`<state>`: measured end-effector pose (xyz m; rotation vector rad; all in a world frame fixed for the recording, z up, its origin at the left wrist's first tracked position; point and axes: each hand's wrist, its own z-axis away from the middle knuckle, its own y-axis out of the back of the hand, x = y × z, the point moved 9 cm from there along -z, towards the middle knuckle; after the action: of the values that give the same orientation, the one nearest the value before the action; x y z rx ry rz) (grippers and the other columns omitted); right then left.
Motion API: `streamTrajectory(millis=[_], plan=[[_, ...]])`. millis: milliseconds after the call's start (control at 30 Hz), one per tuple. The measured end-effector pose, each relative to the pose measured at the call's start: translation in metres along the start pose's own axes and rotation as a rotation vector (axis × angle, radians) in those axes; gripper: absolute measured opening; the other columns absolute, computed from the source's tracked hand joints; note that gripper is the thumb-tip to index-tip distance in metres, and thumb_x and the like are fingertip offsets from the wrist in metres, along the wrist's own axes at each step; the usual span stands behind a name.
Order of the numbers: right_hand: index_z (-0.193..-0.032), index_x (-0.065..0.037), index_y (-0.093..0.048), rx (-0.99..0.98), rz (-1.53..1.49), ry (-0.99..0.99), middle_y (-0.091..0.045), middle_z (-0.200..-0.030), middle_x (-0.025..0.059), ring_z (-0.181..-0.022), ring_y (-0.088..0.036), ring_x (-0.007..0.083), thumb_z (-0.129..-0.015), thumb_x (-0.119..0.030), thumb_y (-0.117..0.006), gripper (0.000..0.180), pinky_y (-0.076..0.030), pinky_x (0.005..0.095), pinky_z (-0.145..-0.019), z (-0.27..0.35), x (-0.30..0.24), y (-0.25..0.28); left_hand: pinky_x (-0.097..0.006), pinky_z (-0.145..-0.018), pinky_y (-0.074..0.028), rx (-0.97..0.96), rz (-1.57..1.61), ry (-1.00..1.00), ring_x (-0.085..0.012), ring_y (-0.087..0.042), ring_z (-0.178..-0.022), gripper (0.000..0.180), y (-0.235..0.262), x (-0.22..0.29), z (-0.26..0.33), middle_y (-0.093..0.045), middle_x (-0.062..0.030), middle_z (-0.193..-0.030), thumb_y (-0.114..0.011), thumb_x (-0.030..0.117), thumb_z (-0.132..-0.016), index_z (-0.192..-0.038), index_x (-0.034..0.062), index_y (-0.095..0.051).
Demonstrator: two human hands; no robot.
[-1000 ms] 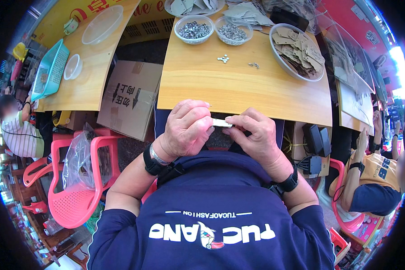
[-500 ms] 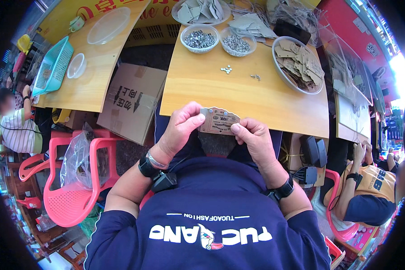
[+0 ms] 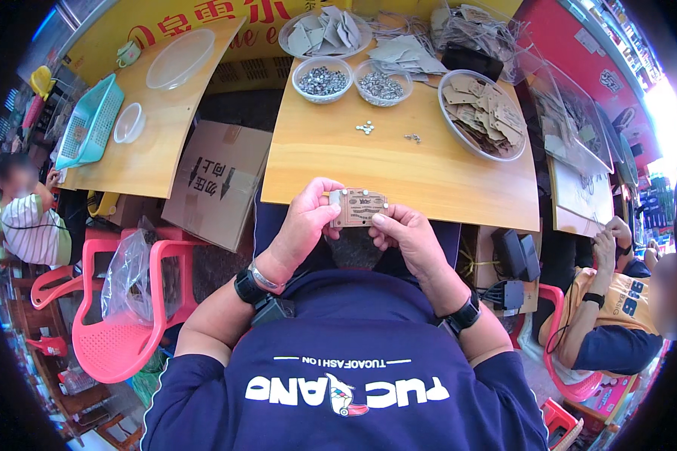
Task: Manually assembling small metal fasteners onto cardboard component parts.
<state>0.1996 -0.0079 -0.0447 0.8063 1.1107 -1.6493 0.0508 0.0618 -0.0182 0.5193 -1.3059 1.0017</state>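
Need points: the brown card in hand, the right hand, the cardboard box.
Brown card (image 3: 359,208): head view, middle of its printed face.
Right hand (image 3: 408,231): head view, middle of the hand.
Cardboard box (image 3: 220,180): head view, middle of its visible face.

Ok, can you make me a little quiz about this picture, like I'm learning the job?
1. What do the bare left hand and bare right hand hold together?
2. True or false: the turquoise plastic basket sits on the left-hand wooden table.
3. How many small, round, clear bowls hold tiny silvery parts? A: one. B: two. C: four.

Key:
1. A small flat brown printed piece.
2. True.
3. B.
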Motion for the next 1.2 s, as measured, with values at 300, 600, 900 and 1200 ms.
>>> streamTrajectory(millis=[300, 600, 900, 1200], plan=[[-0.096, -0.002, -0.068, 0.047, 0.161, 0.183, -0.067, -0.087, 0.0012, -0.078, -0.06, 0.0072, -0.091, -0.019, -0.068, 0.019, -0.05, 0.0241, -0.072, 0.0, -0.025, 0.013, -0.024, -0.057, -0.046, -0.163, -0.214, -0.048, -0.0085, -0.055, -0.067, 0.024, -0.026, 0.013, -0.002, -0.061, -0.0032, -0.081, -0.051, 0.005, -0.089, -0.112, 0.0041, -0.058], [-0.095, 0.001, -0.064, 0.041, 0.329, 0.29, -0.064, -0.082, 0.0029, -0.075, -0.058, 0.0113, -0.093, -0.019, -0.063, 0.019, -0.05, 0.029, -0.07, -0.01, -0.024, 0.009, -0.021, -0.059, -0.046, -0.192, -0.248, -0.012, -0.0074, -0.057, -0.071, 0.027, -0.027, 0.017, -0.006, -0.064, -0.0029, -0.089, -0.049, 0.002, -0.088, -0.114, 0.0034, -0.055], [-0.105, -0.004, -0.062, -0.04, 0.252, 0.092, -0.062, -0.08, 0.002, -0.065, -0.057, 0.0072, -0.094, -0.024, -0.064, 0.023, -0.049, 0.0237, -0.056, -0.001, -0.028, 0.025, -0.021, -0.061, -0.046, -0.136, -0.158, -0.021, -0.0082, -0.059, -0.073, 0.031, -0.037, 0.021, -0.021, -0.065, -0.0038, -0.087, -0.049, 0.006, -0.091, -0.121, 0.0033, -0.054], [-0.092, -0.007, -0.059, 0.687, -0.027, 0.709, -0.066, -0.076, 0.0079, -0.059, -0.062, 0.0136, -0.092, -0.022, -0.067, 0.017, -0.05, 0.0249, -0.051, 0.05, -0.226, 0.282, -0.023, -0.067, -0.048, -0.108, -0.273, -0.025, -0.0109, -0.06, -0.07, 0.034, -0.009, 0.02, -0.019, -0.063, -0.0046, -0.08, -0.05, 0.014, -0.093, -0.124, 0.0007, -0.055]])
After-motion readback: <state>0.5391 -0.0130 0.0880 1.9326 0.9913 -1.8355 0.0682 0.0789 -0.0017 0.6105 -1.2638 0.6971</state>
